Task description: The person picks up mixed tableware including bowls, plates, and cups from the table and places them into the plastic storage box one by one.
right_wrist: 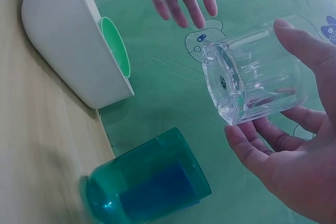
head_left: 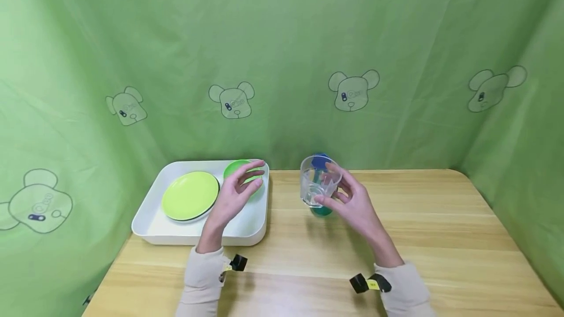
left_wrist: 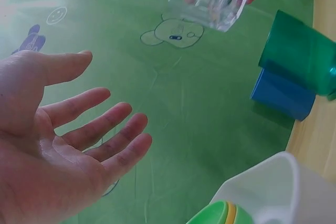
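My right hand (head_left: 354, 204) grips a clear faceted cup (right_wrist: 257, 74) around its side and holds it above the table, its mouth upward in the head view. Behind and below it stands a transparent green cup (right_wrist: 152, 182), with a blue cup (left_wrist: 283, 94) beside it toward the curtain. Over the right part of the white tray (head_left: 145, 229) hovers my left hand (left_wrist: 79, 145), fingers spread and nothing held. A light green bowl (head_left: 235, 165) in the tray is partly hidden behind that hand; the left wrist view shows a yellow rim nested with it.
At the tray's left lies a yellow-green plate (head_left: 190, 195) stacked on a darker one. The wooden table (head_left: 440, 238) reaches back to a green curtain (head_left: 282, 38) printed with bear heads, which also encloses both sides.
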`<state>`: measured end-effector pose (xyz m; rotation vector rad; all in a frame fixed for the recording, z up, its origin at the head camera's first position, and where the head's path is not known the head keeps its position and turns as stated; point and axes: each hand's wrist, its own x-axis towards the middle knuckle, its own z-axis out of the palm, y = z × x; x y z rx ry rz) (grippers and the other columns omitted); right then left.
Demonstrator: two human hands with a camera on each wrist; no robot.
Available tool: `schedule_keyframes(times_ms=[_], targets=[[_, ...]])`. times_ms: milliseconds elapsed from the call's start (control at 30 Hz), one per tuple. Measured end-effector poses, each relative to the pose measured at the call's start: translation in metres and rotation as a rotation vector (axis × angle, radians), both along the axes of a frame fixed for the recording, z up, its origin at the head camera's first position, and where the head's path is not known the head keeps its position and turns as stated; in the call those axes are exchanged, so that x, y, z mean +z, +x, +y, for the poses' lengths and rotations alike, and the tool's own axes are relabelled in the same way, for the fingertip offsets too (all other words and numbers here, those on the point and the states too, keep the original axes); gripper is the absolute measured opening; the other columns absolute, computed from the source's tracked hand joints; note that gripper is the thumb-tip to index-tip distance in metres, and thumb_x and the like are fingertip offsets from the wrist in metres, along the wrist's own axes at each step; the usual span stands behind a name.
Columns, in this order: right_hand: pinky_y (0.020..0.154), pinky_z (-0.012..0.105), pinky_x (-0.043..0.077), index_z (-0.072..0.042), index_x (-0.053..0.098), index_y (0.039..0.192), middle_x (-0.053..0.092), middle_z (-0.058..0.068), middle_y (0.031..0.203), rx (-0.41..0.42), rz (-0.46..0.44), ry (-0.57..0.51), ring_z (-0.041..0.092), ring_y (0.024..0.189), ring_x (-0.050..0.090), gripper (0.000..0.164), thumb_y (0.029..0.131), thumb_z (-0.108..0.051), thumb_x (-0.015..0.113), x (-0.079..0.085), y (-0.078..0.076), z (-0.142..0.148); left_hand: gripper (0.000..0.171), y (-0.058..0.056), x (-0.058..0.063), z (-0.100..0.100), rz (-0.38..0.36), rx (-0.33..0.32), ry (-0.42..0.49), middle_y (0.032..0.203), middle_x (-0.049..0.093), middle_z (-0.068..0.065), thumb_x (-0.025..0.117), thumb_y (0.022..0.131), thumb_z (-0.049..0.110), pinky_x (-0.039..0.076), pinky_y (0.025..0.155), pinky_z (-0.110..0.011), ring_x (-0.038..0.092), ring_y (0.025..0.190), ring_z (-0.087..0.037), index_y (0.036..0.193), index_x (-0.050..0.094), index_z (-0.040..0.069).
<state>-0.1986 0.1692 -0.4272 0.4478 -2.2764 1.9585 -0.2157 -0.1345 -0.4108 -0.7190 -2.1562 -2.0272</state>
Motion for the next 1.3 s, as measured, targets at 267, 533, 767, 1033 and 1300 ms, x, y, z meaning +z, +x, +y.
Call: schedule_keyframes(times_ms=[267, 533, 767, 1033, 1300], targets=[[0.101, 0.028, 0.053, -0.017, 0.046, 0.154, 0.053, 0.017, 0.143, -0.001, 0.015, 0.02, 0.036, 0.13, 0.054, 0.082, 0.083, -0.015, 0.087, 0.01, -0.008, -0.007, 0.044, 0.001, 0.002, 0.011, -0.011, -0.015, -0.033, 0.146, 0.055, -0.016, 0.063, 0.102, 0.006, 0.049, 0.11, -0.037, 0.054, 0.132, -0.035, 0.145, 0.053, 0.0], [0.099, 0.029, 0.054, -0.015, 0.047, 0.154, 0.052, 0.02, 0.144, 0.014, 0.02, -0.014, 0.039, 0.128, 0.056, 0.083, 0.082, -0.007, 0.086, 0.009, -0.012, -0.015, 0.045, 0.007, 0.001, 0.013, 0.007, -0.013, -0.001, 0.145, 0.055, -0.019, 0.062, 0.101, 0.002, 0.05, 0.109, -0.036, 0.053, 0.131, -0.042, 0.145, 0.052, -0.001], [0.102, 0.033, 0.053, -0.017, 0.047, 0.155, 0.052, 0.02, 0.147, 0.03, 0.02, 0.005, 0.039, 0.13, 0.056, 0.084, 0.082, -0.009, 0.087, 0.006, -0.01, -0.022, 0.049, 0.01, -0.001, 0.022, 0.006, -0.043, 0.007, 0.146, 0.053, -0.021, 0.063, 0.099, -0.001, 0.051, 0.107, -0.037, 0.053, 0.131, -0.042, 0.146, 0.049, -0.003], [0.102, 0.032, 0.052, -0.013, 0.049, 0.153, 0.055, 0.019, 0.143, 0.042, 0.031, 0.009, 0.037, 0.13, 0.056, 0.079, 0.084, -0.01, 0.086, 0.0, -0.009, -0.028, 0.053, 0.01, -0.002, 0.029, 0.009, -0.053, -0.021, 0.147, 0.053, -0.019, 0.065, 0.098, -0.001, 0.048, 0.111, -0.039, 0.053, 0.131, -0.043, 0.148, 0.048, -0.002], [0.099, 0.032, 0.054, -0.009, 0.05, 0.152, 0.057, 0.021, 0.142, 0.081, 0.056, -0.015, 0.039, 0.127, 0.059, 0.079, 0.082, -0.007, 0.086, -0.003, -0.01, -0.035, 0.057, 0.009, -0.003, 0.03, -0.019, -0.049, -0.014, 0.147, 0.053, -0.016, 0.069, 0.096, 0.0, 0.047, 0.112, -0.046, 0.055, 0.131, -0.034, 0.149, 0.048, 0.003]])
